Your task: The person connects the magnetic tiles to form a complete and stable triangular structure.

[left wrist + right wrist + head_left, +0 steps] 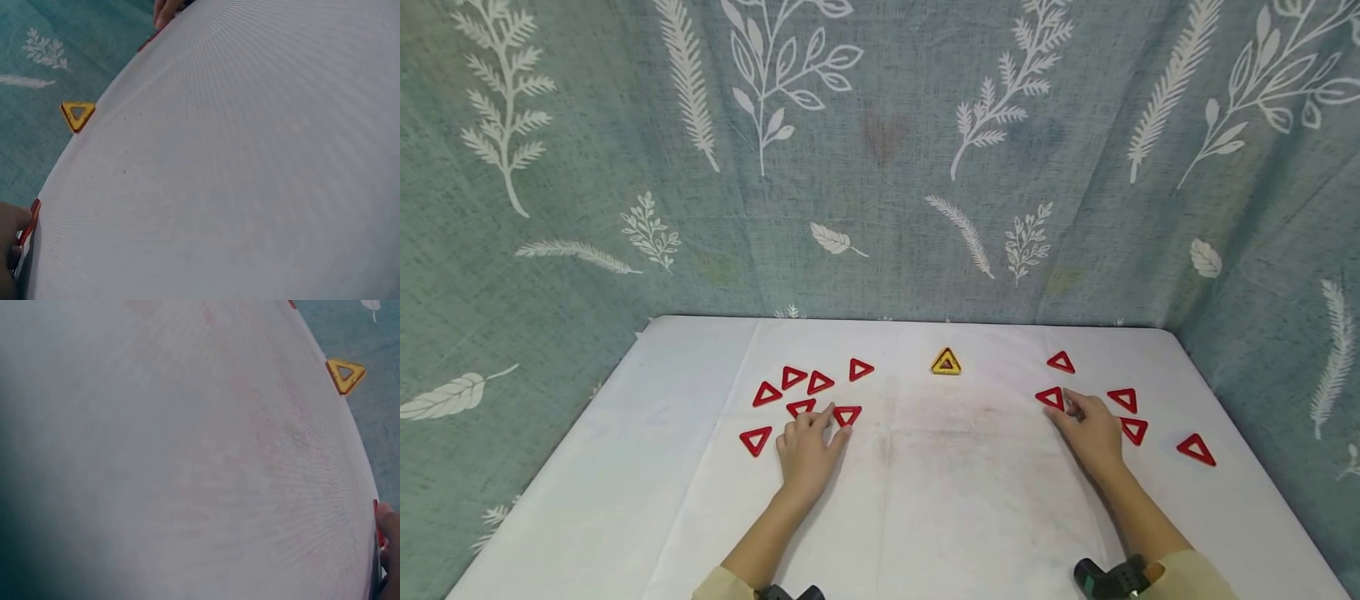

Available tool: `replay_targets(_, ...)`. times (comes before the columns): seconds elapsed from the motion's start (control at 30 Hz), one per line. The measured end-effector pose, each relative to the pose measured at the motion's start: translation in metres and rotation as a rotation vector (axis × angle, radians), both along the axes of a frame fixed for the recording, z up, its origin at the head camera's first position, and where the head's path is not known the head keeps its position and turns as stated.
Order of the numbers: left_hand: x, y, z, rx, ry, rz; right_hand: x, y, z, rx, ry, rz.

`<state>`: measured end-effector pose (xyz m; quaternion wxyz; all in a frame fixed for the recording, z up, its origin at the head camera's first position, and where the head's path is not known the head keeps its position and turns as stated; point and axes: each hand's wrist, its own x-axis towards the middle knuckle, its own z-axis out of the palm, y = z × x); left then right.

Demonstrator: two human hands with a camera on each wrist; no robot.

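Reaching forward with left forearm (766, 533) and right forearm (1142, 512), pinching with left hand (809, 454) between thumb (837, 443) and forefinger (825, 415), likewise with right hand (1093, 432)

Red triangles (1206, 452), yellow triangle (946, 371), teal curtain (895, 67) (white-leafed).

The red triangles (756, 432) look like hard plastic, smooth and slightly glossy. The yellow triangle (946, 372) has a similar smooth, plastic look. The tabletop (970, 508) appears covered in white, matt cloth with soft fold creases and faint reddish smudges. The blue-green curtain (887, 217) is matt cloth with a woven texture and flat white leaf prints. The beige sleeve (1191, 577) is dull fabric; the wrist device (1101, 581) resembles dark plastic.
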<state>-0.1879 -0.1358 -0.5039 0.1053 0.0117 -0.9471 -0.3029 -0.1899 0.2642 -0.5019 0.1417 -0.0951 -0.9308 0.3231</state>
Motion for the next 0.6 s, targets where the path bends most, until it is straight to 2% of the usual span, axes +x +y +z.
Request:
replay_targets(0.23,0.0002,-0.0016,0.001,0.021,0.018,-0.023,-0.0027,-0.0026,0.002,0.05,-0.022,-0.011)
replay_targets(0.6,-0.0004,-0.002,-0.0023,0.018,-0.006,-0.046,-0.0021,-0.0016,0.0004,0.02,-0.035,-0.025)
